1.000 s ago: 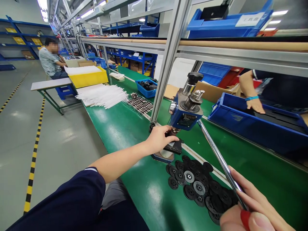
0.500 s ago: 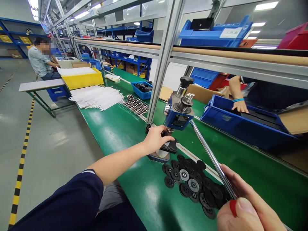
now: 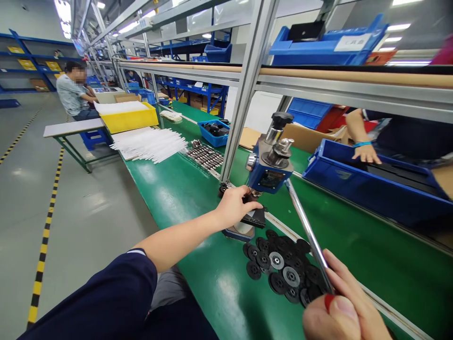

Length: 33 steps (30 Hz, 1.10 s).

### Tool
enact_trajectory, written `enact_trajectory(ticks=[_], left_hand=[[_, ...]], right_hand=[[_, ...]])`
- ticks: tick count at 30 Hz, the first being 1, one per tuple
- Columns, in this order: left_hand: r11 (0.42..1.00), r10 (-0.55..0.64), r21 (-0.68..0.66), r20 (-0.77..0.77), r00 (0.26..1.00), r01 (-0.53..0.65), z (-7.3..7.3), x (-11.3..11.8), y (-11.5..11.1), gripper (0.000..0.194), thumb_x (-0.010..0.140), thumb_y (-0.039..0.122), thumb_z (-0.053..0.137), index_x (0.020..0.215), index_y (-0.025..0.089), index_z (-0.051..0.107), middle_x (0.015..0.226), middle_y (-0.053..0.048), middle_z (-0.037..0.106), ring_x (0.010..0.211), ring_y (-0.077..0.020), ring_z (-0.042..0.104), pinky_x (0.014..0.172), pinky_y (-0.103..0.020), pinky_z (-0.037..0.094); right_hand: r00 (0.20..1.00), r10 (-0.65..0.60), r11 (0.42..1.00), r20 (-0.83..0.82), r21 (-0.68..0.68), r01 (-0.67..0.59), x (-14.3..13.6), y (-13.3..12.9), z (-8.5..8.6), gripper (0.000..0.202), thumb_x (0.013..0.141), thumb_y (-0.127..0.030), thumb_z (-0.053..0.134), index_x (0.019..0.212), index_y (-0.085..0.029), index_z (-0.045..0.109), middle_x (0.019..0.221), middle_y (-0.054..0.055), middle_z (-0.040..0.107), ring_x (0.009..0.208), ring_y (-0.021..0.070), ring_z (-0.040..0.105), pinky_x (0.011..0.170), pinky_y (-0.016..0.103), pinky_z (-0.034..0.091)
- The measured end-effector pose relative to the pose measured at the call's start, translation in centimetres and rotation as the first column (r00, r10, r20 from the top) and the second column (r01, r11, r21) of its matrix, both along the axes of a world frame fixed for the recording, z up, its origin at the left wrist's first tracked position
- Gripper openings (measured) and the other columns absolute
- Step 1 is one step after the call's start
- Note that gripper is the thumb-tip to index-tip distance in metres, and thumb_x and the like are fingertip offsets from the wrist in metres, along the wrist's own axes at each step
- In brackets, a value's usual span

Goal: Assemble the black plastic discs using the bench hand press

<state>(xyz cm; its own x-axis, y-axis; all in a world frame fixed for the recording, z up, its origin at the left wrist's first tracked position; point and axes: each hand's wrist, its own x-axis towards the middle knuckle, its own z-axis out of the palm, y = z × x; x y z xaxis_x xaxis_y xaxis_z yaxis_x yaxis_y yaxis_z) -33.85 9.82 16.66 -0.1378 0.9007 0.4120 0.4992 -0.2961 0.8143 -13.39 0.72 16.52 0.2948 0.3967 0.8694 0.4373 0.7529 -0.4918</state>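
A blue hand press stands on the green bench beside an upright metal post. My left hand is at its lower part, thumb and fingers closed around a small part under the ram; that part is mostly hidden by the fingers. A black block lies under the hand on the press base. My right hand is wrapped round the end of the press's long metal lever, which slants down toward me. Black round discs, a few of them grey, are heaped on the bench between the press and my right hand.
Small shafts, a blue tray of black parts, white strips and a yellow box line the bench's far left. Beyond the rail, another person's hand rests in a long blue bin. Someone sits far left.
The view has shifted slightly, so the scene sits further right. My right hand and the lever's end have moved a little left toward the discs. My left hand keeps its place at the press.
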Motion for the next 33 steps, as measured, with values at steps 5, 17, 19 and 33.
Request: enact_trajectory(ticks=[5, 17, 19, 33], left_hand=[[1.000, 0.029, -0.005, -0.005, 1.000, -0.029, 0.1, 0.2, -0.1, 0.028, 0.073, 0.039, 0.075, 0.088, 0.017, 0.067, 0.081, -0.003, 0.069, 0.072, -0.0167, 0.060, 0.066, -0.027, 0.045], [1.000, 0.006, -0.009, 0.002, 1.000, -0.006, 0.2, 0.0, 0.2, 0.032, 0.073, 0.040, 0.075, 0.095, 0.017, 0.067, 0.081, -0.003, 0.070, 0.072, -0.0169, 0.061, 0.066, -0.026, 0.047], [1.000, 0.008, -0.010, -0.012, 1.000, -0.008, 0.3, 0.0, 0.2, 0.031, 0.073, 0.040, 0.075, 0.094, 0.017, 0.067, 0.081, -0.003, 0.070, 0.073, -0.0171, 0.062, 0.066, -0.026, 0.047], [0.980, 0.133, -0.107, -0.293, 0.947, -0.171, 0.4, 0.4, -1.5, 0.037, 0.074, 0.052, 0.067, 0.093, 0.020, 0.068, 0.088, 0.000, 0.073, 0.082, -0.0193, 0.065, 0.073, -0.027, 0.043]], right_hand=[[0.998, -0.015, 0.999, 0.061, 0.053, 0.012, -0.3, 0.0, 1.3, 0.023, 0.080, -0.016, 0.055, 0.094, -0.012, 0.072, 0.095, 0.009, 0.071, 0.084, 0.0316, 0.070, 0.071, 0.050, 0.060], [0.999, -0.014, 1.000, -0.042, 0.021, 0.015, -1.3, -0.1, 0.5, 0.027, 0.082, -0.015, 0.056, 0.102, -0.009, 0.073, 0.099, 0.012, 0.072, 0.079, 0.0319, 0.070, 0.064, 0.048, 0.059], [1.000, -0.012, 0.997, -0.021, 0.078, 0.014, -1.0, 0.4, -0.3, 0.026, 0.082, -0.016, 0.056, 0.100, -0.010, 0.073, 0.097, 0.011, 0.072, 0.077, 0.0308, 0.071, 0.062, 0.046, 0.059], [0.978, 0.027, 0.998, 0.205, -0.069, -0.013, 1.7, -1.1, -1.2, 0.031, 0.085, -0.014, 0.051, 0.114, -0.015, 0.062, 0.070, 0.003, 0.062, 0.060, 0.0146, 0.056, 0.057, 0.030, 0.048]])
